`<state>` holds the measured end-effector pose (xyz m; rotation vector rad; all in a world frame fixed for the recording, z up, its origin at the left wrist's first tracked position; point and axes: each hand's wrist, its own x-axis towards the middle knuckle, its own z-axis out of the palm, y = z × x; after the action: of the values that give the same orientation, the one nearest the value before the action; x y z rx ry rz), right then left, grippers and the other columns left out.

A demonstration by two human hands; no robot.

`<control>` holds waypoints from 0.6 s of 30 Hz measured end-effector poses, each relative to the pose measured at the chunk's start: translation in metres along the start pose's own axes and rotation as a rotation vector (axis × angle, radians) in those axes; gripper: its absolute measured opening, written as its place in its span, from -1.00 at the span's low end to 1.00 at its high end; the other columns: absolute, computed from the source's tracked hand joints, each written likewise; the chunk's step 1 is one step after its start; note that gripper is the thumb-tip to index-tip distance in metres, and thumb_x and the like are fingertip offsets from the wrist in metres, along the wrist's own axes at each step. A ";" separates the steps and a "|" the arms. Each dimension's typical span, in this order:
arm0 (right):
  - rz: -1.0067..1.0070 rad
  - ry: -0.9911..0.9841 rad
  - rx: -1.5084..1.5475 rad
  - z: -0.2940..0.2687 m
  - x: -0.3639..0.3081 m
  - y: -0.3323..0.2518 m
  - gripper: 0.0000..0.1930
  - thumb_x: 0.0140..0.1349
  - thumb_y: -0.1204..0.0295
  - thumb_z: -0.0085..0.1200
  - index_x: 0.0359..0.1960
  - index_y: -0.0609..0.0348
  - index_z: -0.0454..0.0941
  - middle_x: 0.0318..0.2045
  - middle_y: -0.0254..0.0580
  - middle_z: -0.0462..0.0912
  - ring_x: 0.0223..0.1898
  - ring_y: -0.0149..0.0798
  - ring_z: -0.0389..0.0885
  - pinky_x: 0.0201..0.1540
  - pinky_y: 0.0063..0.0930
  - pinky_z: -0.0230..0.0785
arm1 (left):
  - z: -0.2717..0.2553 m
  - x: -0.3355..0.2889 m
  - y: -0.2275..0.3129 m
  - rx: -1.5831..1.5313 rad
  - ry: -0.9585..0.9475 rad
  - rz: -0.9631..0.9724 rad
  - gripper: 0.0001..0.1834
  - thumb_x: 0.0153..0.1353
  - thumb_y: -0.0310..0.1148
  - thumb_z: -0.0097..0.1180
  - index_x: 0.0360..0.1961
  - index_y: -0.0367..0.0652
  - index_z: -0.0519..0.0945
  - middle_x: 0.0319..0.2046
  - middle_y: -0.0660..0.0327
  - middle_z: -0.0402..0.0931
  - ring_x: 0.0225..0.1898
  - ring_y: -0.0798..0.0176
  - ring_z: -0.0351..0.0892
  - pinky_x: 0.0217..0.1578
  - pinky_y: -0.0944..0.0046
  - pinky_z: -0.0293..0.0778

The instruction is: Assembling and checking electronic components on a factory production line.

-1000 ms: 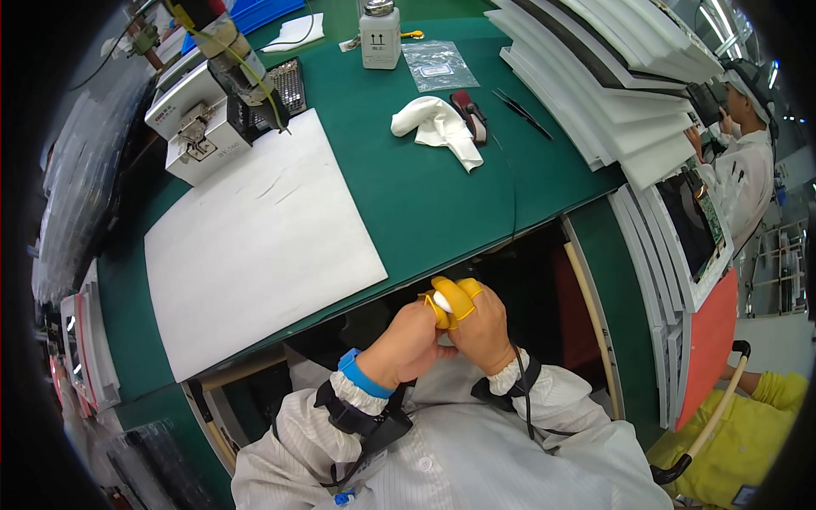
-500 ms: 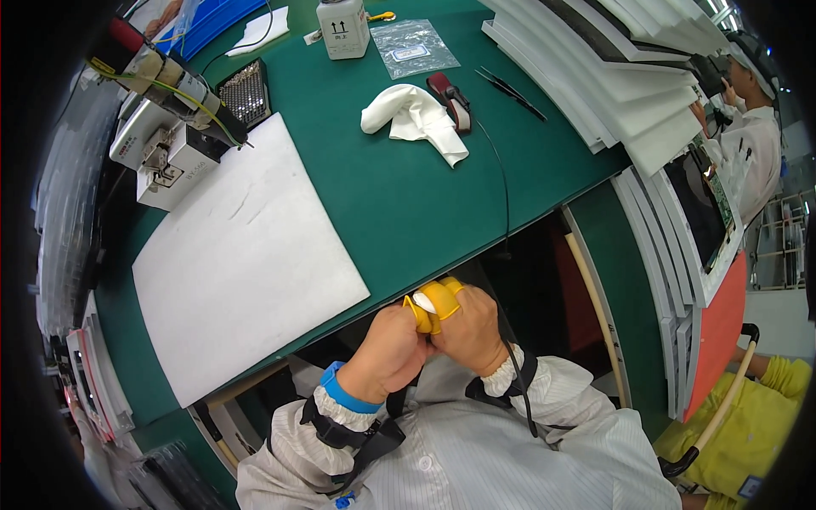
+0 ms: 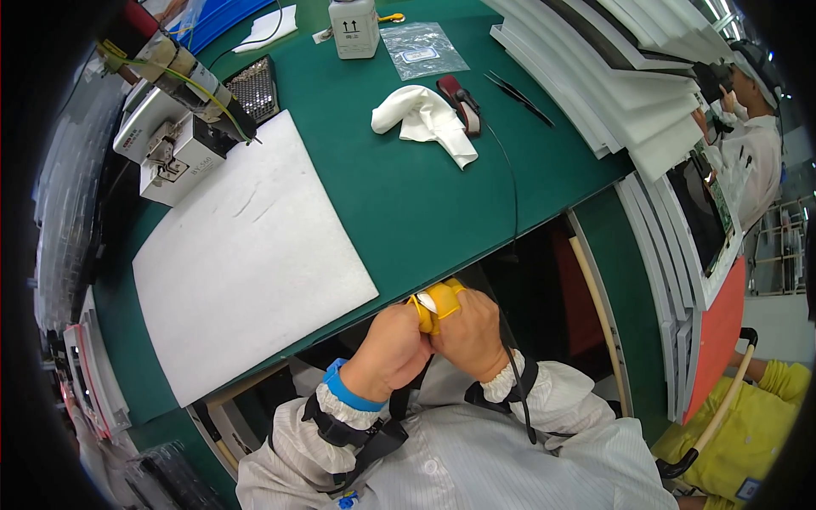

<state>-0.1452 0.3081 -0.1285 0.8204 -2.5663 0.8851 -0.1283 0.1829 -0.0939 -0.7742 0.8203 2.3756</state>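
Note:
My left hand (image 3: 393, 344) and my right hand (image 3: 470, 336) are pressed together just off the front edge of the green-topped table (image 3: 399, 238). Both are closed, knuckles up. Yellow finger cots (image 3: 445, 299) cover some fingertips, and a small white bit (image 3: 426, 302) shows between them. What the fingers grip, if anything, is hidden. A blue band (image 3: 348, 391) circles my left wrist. To the left, the nearest thing on the table is a white foam sheet (image 3: 255, 272). Farther off lie a crumpled white cloth-like piece (image 3: 421, 115), a maroon strap (image 3: 457, 98) with a black cord, and black tweezers (image 3: 523, 100).
A white bottle (image 3: 354, 30) and a clear bag (image 3: 425, 51) sit at the back. A boxy white device (image 3: 183, 161) stands at the left. White foam boards (image 3: 578, 93) are stacked at the right. A co-worker in white (image 3: 748, 144) is beyond them; a yellow-clad person (image 3: 739, 425) is lower right.
The view has shifted slightly, so the table things sit a little farther right. My hands stay pressed together; the white bit between the fingers looks a little different.

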 end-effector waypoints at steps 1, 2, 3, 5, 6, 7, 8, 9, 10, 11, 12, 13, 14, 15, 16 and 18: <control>0.002 0.003 0.001 0.001 -0.001 -0.001 -0.82 -0.08 0.45 0.07 -0.38 0.17 0.48 -0.56 -0.17 0.43 -0.54 -0.11 0.47 -0.49 -0.25 0.32 | -0.002 0.001 0.000 -0.016 0.008 0.007 -0.76 0.22 -0.54 -0.17 -0.12 -0.30 0.47 -0.12 0.14 0.48 -0.11 0.18 0.50 -0.09 0.15 0.43; 0.002 -0.001 -0.005 0.001 0.000 -0.002 -0.83 -0.07 0.44 0.07 -0.39 0.17 0.47 -0.56 -0.17 0.43 -0.54 -0.12 0.47 -0.49 -0.26 0.32 | -0.005 0.001 0.000 -0.030 0.016 0.014 -0.75 0.22 -0.55 -0.19 -0.11 -0.31 0.46 -0.12 0.13 0.48 -0.10 0.17 0.50 -0.08 0.14 0.43; 0.002 -0.005 -0.011 0.001 0.000 -0.004 -0.84 -0.06 0.44 0.07 -0.40 0.16 0.47 -0.56 -0.17 0.43 -0.53 -0.12 0.47 -0.49 -0.26 0.31 | -0.010 0.002 -0.002 -0.024 0.017 0.014 -0.75 0.22 -0.55 -0.19 -0.11 -0.31 0.46 -0.12 0.13 0.48 -0.10 0.17 0.50 -0.08 0.14 0.43; -0.017 0.019 -0.014 0.003 -0.001 -0.003 -0.85 -0.06 0.44 0.07 -0.41 0.17 0.47 -0.56 -0.17 0.43 -0.53 -0.12 0.47 -0.49 -0.27 0.32 | -0.017 0.004 -0.004 0.025 -0.045 0.048 -0.76 0.33 -0.41 -0.17 -0.05 -0.19 0.46 -0.08 0.18 0.48 -0.05 0.19 0.49 0.00 0.09 0.43; -0.038 0.038 -0.019 0.003 -0.001 -0.002 -0.85 -0.06 0.44 0.07 -0.41 0.17 0.48 -0.56 -0.17 0.44 -0.53 -0.13 0.48 -0.48 -0.27 0.32 | -0.017 0.002 -0.004 0.032 -0.046 0.049 -0.76 0.33 -0.41 -0.17 -0.05 -0.19 0.46 -0.08 0.18 0.48 -0.05 0.19 0.49 0.00 0.09 0.43; -0.036 0.044 -0.018 0.003 -0.001 -0.003 -0.85 -0.06 0.44 0.07 -0.41 0.17 0.48 -0.56 -0.17 0.44 -0.53 -0.13 0.48 -0.48 -0.27 0.32 | -0.016 0.001 -0.005 0.030 -0.045 0.056 -0.75 0.33 -0.40 -0.17 -0.04 -0.20 0.46 -0.08 0.18 0.48 -0.05 0.19 0.49 0.01 0.08 0.42; -0.019 0.052 0.011 0.003 -0.002 -0.003 -0.85 -0.05 0.43 0.07 -0.41 0.17 0.48 -0.56 -0.17 0.44 -0.53 -0.13 0.47 -0.49 -0.27 0.32 | -0.014 0.000 -0.006 0.027 -0.044 0.062 -0.75 0.34 -0.38 -0.18 -0.04 -0.21 0.45 -0.07 0.18 0.47 -0.05 0.18 0.49 0.02 0.07 0.42; -0.001 0.058 0.039 0.003 -0.003 -0.003 -0.85 -0.05 0.43 0.07 -0.41 0.17 0.49 -0.56 -0.17 0.44 -0.53 -0.13 0.47 -0.49 -0.27 0.32 | -0.011 -0.003 -0.005 0.031 -0.046 0.061 -0.75 0.34 -0.38 -0.18 -0.04 -0.21 0.45 -0.07 0.18 0.47 -0.05 0.18 0.49 0.02 0.07 0.42; 0.004 0.062 0.035 0.002 -0.004 -0.003 -0.85 -0.05 0.43 0.07 -0.41 0.17 0.49 -0.56 -0.17 0.44 -0.53 -0.13 0.47 -0.49 -0.27 0.32 | -0.005 -0.006 -0.005 0.031 -0.029 0.073 -0.74 0.35 -0.36 -0.17 -0.04 -0.21 0.45 -0.07 0.18 0.48 -0.05 0.18 0.49 0.02 0.07 0.41; -0.015 0.075 0.017 -0.004 -0.004 -0.003 -0.85 -0.05 0.42 0.08 -0.41 0.16 0.50 -0.56 -0.18 0.44 -0.53 -0.14 0.47 -0.50 -0.27 0.31 | 0.001 -0.007 -0.006 0.032 -0.027 0.077 -0.73 0.35 -0.33 -0.17 -0.03 -0.21 0.45 -0.07 0.17 0.49 -0.05 0.18 0.49 0.03 0.07 0.41; -0.029 0.089 -0.007 -0.010 -0.006 -0.001 -0.84 -0.05 0.40 0.08 -0.41 0.15 0.50 -0.57 -0.18 0.44 -0.54 -0.14 0.46 -0.51 -0.27 0.30 | 0.000 -0.005 -0.009 0.038 -0.050 0.060 -0.73 0.35 -0.33 -0.17 -0.03 -0.21 0.45 -0.07 0.17 0.49 -0.05 0.18 0.49 0.03 0.07 0.41; -0.041 0.103 0.000 -0.012 -0.010 -0.002 -0.84 -0.06 0.39 0.09 -0.42 0.14 0.50 -0.57 -0.18 0.43 -0.54 -0.14 0.46 -0.52 -0.26 0.29 | -0.007 -0.004 -0.012 0.039 -0.125 0.072 -0.72 0.36 -0.31 -0.18 -0.02 -0.21 0.45 -0.07 0.17 0.49 -0.03 0.17 0.49 0.04 0.06 0.41; -0.063 0.129 -0.023 -0.022 -0.012 -0.004 -0.85 -0.07 0.37 0.10 -0.44 0.14 0.50 -0.57 -0.18 0.43 -0.54 -0.13 0.46 -0.53 -0.25 0.28 | -0.003 -0.006 -0.015 0.041 -0.232 0.085 -0.70 0.37 -0.28 -0.18 -0.01 -0.20 0.45 -0.06 0.17 0.50 -0.02 0.16 0.50 0.05 0.05 0.41; -0.108 0.111 0.030 -0.020 -0.020 0.004 -0.85 -0.06 0.37 0.10 -0.46 0.14 0.50 -0.58 -0.18 0.43 -0.54 -0.13 0.45 -0.53 -0.24 0.27 | 0.001 -0.005 -0.019 0.045 -0.188 0.077 -0.68 0.37 -0.25 -0.19 -0.01 -0.19 0.45 -0.06 0.16 0.51 0.00 0.16 0.50 0.05 0.05 0.41; -0.150 0.094 0.067 -0.019 -0.028 0.012 -0.85 -0.06 0.36 0.10 -0.49 0.14 0.50 -0.58 -0.18 0.42 -0.54 -0.12 0.45 -0.54 -0.23 0.27 | 0.007 -0.011 -0.018 0.053 -0.160 0.064 -0.67 0.37 -0.22 -0.19 0.00 -0.19 0.45 -0.05 0.15 0.51 0.02 0.16 0.50 0.06 0.04 0.42; -0.169 0.088 0.105 -0.020 -0.026 0.002 -0.87 -0.01 0.39 0.04 -0.43 0.14 0.52 -0.56 -0.17 0.42 -0.55 -0.11 0.43 -0.52 -0.25 0.26 | 0.006 -0.025 -0.013 0.038 -0.108 -0.002 -0.66 0.36 -0.32 -0.16 0.11 -0.17 0.37 -0.03 0.17 0.49 0.00 0.18 0.51 -0.01 0.12 0.46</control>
<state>-0.1243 0.3326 -0.1260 0.9890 -2.3516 0.9869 -0.1046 0.1886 -0.0782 -0.6251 0.8171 2.3706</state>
